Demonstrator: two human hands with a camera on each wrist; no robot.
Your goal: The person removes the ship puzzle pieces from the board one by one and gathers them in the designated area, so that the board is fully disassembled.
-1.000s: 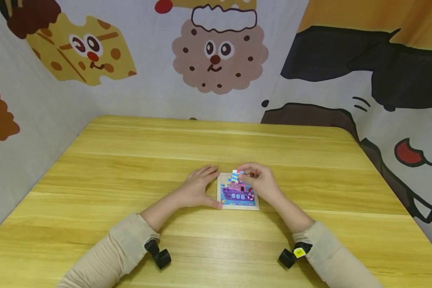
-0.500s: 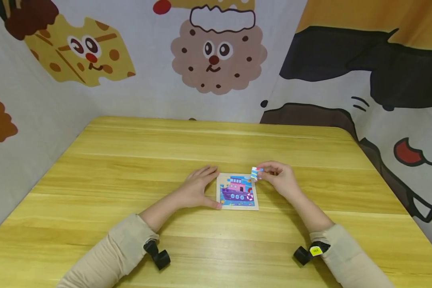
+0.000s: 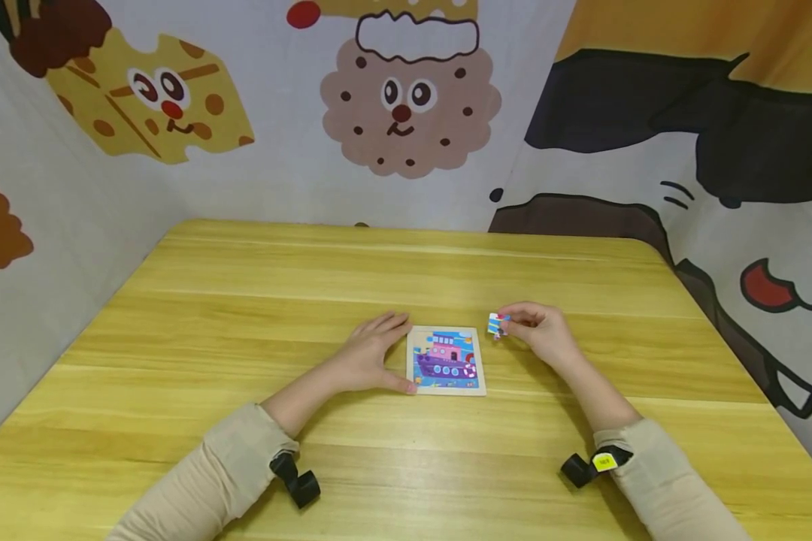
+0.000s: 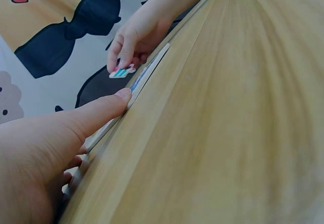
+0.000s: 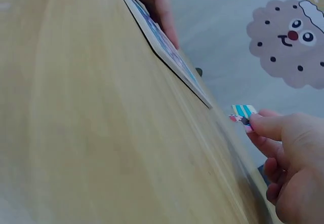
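Nearest to me, my two beige sleeves (image 3: 223, 466) rest on the yellow wooden table (image 3: 406, 458), each wrist wearing a small black camera. Just beyond them lies the square puzzle board (image 3: 446, 361) with its purple boat picture, flat on the table. My left hand (image 3: 368, 353) lies against the left edge of the puzzle board, fingers straight and relaxed, the thumb tip touching the board's near-left corner. To the right of the board, beside its far-right corner, my right hand (image 3: 540, 330) pinches a small striped puzzle piece (image 3: 495, 324) between thumb and fingertips, holding it just off the board and apart from it. Beyond the board stretches bare tabletop, then the cartoon cookie backdrop (image 3: 406, 98).
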